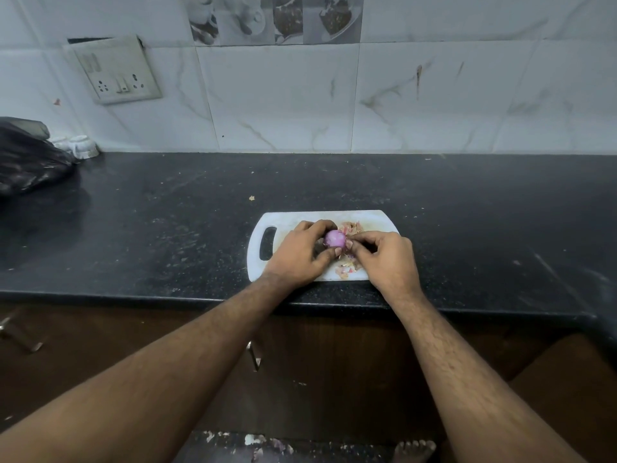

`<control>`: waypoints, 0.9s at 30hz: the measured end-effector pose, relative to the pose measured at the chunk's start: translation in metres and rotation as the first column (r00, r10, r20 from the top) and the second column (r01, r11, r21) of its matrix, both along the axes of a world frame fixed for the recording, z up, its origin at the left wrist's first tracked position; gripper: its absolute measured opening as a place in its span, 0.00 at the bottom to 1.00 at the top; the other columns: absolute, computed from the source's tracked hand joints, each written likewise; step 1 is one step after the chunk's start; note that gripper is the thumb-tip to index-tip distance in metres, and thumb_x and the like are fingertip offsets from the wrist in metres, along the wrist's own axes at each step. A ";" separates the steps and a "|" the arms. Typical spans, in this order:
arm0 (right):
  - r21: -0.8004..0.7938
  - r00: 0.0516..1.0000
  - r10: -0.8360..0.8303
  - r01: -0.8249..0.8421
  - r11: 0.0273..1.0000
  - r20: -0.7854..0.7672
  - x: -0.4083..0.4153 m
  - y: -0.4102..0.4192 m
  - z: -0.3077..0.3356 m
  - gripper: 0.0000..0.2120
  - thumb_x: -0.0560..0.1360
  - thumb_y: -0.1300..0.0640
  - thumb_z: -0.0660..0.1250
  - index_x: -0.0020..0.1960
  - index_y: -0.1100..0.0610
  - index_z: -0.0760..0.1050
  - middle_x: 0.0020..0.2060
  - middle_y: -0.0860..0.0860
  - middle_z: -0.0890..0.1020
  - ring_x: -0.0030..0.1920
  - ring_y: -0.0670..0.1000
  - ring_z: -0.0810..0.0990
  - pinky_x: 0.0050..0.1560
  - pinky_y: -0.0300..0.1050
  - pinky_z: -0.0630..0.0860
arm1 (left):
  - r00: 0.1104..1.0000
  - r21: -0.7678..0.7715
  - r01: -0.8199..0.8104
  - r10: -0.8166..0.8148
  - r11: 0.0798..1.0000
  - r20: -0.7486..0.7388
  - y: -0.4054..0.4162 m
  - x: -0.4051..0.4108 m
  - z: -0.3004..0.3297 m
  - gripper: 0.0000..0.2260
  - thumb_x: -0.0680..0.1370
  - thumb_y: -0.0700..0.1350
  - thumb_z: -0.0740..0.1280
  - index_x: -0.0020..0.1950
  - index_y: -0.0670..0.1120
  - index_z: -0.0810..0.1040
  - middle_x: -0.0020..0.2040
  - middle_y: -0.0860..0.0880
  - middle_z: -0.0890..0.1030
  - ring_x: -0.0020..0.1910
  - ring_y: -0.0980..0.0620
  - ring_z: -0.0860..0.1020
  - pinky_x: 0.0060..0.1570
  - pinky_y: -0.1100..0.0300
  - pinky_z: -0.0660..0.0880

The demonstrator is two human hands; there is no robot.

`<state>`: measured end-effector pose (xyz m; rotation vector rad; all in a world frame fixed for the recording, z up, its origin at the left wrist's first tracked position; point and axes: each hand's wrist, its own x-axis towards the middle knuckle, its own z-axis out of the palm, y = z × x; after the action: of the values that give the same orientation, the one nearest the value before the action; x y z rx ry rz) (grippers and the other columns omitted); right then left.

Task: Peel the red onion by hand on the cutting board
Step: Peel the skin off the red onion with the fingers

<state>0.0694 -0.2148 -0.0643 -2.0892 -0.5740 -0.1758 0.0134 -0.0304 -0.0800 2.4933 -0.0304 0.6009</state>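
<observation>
Now both hands on red onion, peels on cutting board

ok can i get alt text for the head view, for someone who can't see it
Two bare hands hold a small red onion over a white cutting board on a dark countertop; the left hand grips it while the right hand pinches at its skin. Loose peel scraps lie on the board.

wall: white marble-look tiles, far | socket plate: far left on wall | table: black speckled stone | cabinets: dark wood, near | floor: speckled, littered
</observation>
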 end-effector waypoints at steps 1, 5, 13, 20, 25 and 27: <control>-0.001 1.000 0.002 -0.002 1.000 0.003 0.000 -0.001 0.000 0.08 0.76 0.49 0.75 0.54 0.49 0.87 0.44 0.41 0.88 0.45 0.40 0.84 0.53 0.48 0.83 | 1.000 0.002 0.005 -0.005 1.000 0.004 0.000 0.000 0.000 0.21 0.78 0.58 0.68 0.68 0.51 0.74 0.58 0.48 0.81 0.59 0.51 0.75 0.59 0.55 0.74; -0.011 1.000 0.007 -0.007 1.000 0.013 -0.001 -0.001 0.000 0.08 0.76 0.48 0.75 0.54 0.48 0.87 0.43 0.40 0.87 0.45 0.40 0.84 0.52 0.49 0.83 | 0.999 0.005 0.025 -0.025 1.000 0.028 -0.001 -0.001 0.001 0.19 0.78 0.53 0.71 0.67 0.49 0.75 0.57 0.48 0.81 0.59 0.50 0.75 0.58 0.53 0.75; -0.006 1.000 0.010 -0.010 1.000 0.027 -0.001 -0.001 -0.001 0.09 0.76 0.49 0.75 0.55 0.49 0.87 0.45 0.42 0.88 0.45 0.39 0.84 0.52 0.47 0.83 | 0.998 -0.003 0.055 -0.054 0.999 0.044 -0.002 -0.001 0.000 0.13 0.78 0.52 0.71 0.59 0.47 0.76 0.53 0.50 0.82 0.55 0.50 0.75 0.53 0.50 0.75; 0.005 1.000 0.009 -0.009 1.000 -0.002 -0.001 -0.001 0.001 0.09 0.76 0.48 0.76 0.55 0.48 0.87 0.45 0.41 0.88 0.46 0.39 0.84 0.52 0.45 0.83 | 0.998 -0.021 0.051 -0.050 0.998 0.029 -0.001 -0.001 0.000 0.15 0.77 0.55 0.69 0.59 0.48 0.76 0.53 0.51 0.81 0.55 0.51 0.74 0.54 0.51 0.75; 0.001 1.000 -0.014 0.014 1.000 -0.014 -0.002 0.000 0.001 0.10 0.75 0.46 0.76 0.55 0.48 0.87 0.45 0.41 0.88 0.46 0.40 0.84 0.52 0.48 0.83 | 0.999 -0.015 0.041 -0.041 0.999 0.006 -0.001 0.001 0.000 0.16 0.77 0.57 0.68 0.59 0.48 0.75 0.53 0.50 0.81 0.55 0.51 0.74 0.53 0.52 0.75; -0.009 1.000 -0.025 0.024 1.000 -0.012 -0.003 0.002 0.002 0.11 0.75 0.46 0.75 0.55 0.48 0.87 0.45 0.42 0.88 0.46 0.41 0.84 0.52 0.48 0.83 | 1.000 -0.019 0.029 -0.029 0.999 -0.003 0.000 0.001 -0.001 0.16 0.77 0.58 0.67 0.58 0.49 0.74 0.53 0.49 0.81 0.54 0.51 0.73 0.52 0.54 0.74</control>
<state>0.0664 -0.2126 -0.0624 -2.1052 -0.5428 -0.1744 0.0147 -0.0300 -0.0812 2.4714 -0.0595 0.5828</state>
